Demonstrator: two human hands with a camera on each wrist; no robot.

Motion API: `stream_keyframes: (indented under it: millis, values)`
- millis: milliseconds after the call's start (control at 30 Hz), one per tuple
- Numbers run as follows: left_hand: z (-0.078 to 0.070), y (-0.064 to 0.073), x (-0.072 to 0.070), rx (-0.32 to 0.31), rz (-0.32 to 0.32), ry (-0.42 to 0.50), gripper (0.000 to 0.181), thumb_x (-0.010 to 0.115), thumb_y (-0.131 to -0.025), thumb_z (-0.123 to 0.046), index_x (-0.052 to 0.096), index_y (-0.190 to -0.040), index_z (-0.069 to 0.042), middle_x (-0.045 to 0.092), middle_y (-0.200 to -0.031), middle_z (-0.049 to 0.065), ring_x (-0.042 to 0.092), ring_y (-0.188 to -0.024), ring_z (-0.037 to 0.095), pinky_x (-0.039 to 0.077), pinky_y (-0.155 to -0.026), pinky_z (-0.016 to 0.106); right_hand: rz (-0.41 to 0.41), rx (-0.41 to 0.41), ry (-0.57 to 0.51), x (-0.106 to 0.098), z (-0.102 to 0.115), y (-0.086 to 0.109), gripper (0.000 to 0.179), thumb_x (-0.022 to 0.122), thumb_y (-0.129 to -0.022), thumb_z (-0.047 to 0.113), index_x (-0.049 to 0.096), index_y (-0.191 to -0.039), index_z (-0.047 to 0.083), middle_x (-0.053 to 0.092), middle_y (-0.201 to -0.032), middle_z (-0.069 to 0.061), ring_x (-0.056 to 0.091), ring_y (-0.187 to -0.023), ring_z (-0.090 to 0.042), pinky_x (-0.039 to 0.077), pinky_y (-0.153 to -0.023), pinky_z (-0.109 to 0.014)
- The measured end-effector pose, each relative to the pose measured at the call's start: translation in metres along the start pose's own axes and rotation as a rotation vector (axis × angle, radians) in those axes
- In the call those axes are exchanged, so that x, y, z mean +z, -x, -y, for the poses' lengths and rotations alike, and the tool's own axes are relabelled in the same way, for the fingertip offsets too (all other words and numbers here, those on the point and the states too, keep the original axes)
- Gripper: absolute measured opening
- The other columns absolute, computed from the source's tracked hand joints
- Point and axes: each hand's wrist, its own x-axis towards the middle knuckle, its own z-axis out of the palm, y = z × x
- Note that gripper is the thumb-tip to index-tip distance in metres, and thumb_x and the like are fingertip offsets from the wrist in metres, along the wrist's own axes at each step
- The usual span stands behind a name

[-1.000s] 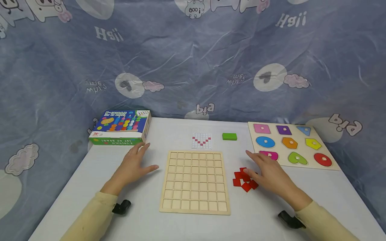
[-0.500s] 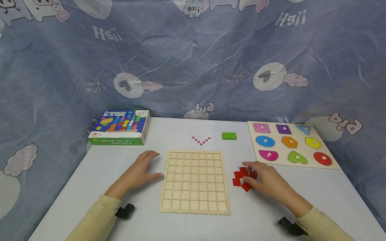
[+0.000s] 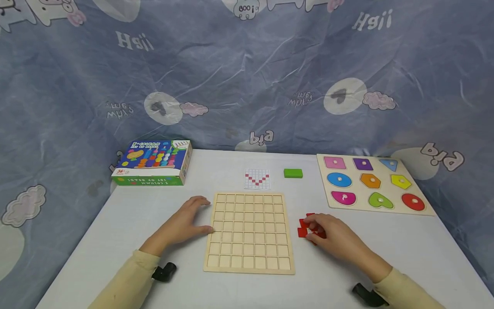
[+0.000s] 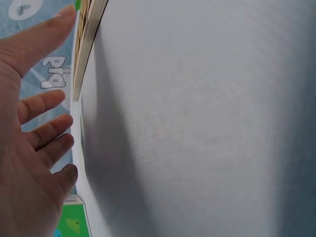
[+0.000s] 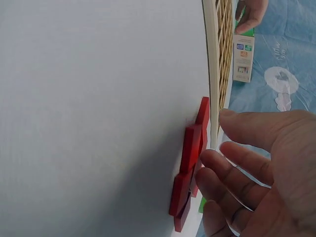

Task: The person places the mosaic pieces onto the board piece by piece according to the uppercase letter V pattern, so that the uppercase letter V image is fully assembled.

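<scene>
A wooden grid board (image 3: 248,234) with shallow square cells lies in the middle of the white table. My left hand (image 3: 182,223) is at its left edge, thumb and fingers spread and fairly straight; whether they touch the rim I cannot tell. To the board's right is a small heap of red square tiles (image 3: 302,232). Over that heap my right hand (image 3: 339,236) bends its fingers loosely and partly hides the tiles. In the right wrist view, thumb and fingers stand apart beside the red tiles (image 5: 191,148), with no tile seen between them.
Behind the board lie a small card (image 3: 257,179) with a red V pattern and a green block (image 3: 293,173). A shape puzzle board (image 3: 362,206) occupies the back right. A boxed bead toy (image 3: 152,163) stands back left, before a blue patterned cloth (image 3: 247,77).
My left hand has moved right and nearer, reaching the board's left edge. The right hand has come down over the red tiles, its fingers drawing closer to the thumb.
</scene>
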Motion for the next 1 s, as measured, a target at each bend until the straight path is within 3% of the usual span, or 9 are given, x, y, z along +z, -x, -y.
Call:
stream_keyframes:
  millis: [300,500,767,1000]
  values:
    - [0.001,0.001,0.003,0.006,0.044,-0.009,0.087,0.085,-0.08,-0.049,0.05,-0.147,-0.007,0.042,-0.154,0.014,0.037,-0.146,0.036,0.035,-0.117,0.054,0.0,-0.016,0.009,0.006,0.003,-0.001,0.036,0.086,-0.083,0.019,0.072,-0.116,0.014,0.065,-0.094,0.01,0.056,-0.086,-0.007,0.056,-0.077,-0.031]
    - [0.0,0.002,0.003,0.0,0.077,0.001,0.088,0.083,-0.082,-0.049,0.047,-0.153,-0.01,0.033,-0.161,0.015,0.027,-0.151,0.037,0.032,-0.118,0.056,-0.009,-0.017,0.015,0.01,0.005,-0.003,0.032,0.086,-0.083,0.016,0.073,-0.112,0.015,0.067,-0.101,0.008,0.054,-0.084,-0.008,0.055,-0.074,-0.028]
    - [0.004,0.002,0.002,-0.006,0.136,0.008,0.091,0.081,-0.083,-0.051,0.042,-0.157,-0.016,0.022,-0.168,0.015,0.013,-0.155,0.039,0.02,-0.122,0.06,-0.005,0.0,0.051,0.012,0.007,-0.005,0.024,0.086,-0.082,0.015,0.075,-0.104,0.019,0.062,-0.095,0.006,0.05,-0.081,-0.009,0.05,-0.068,-0.025]
    - [0.007,0.001,0.002,0.013,0.178,0.002,0.098,0.08,-0.082,-0.054,0.035,-0.16,-0.016,0.015,-0.169,0.015,0.008,-0.156,0.037,0.008,-0.125,0.056,0.003,-0.004,0.044,0.012,0.009,-0.006,0.023,0.086,-0.082,0.015,0.075,-0.103,0.017,0.06,-0.092,0.005,0.05,-0.081,-0.01,0.049,-0.066,-0.025]
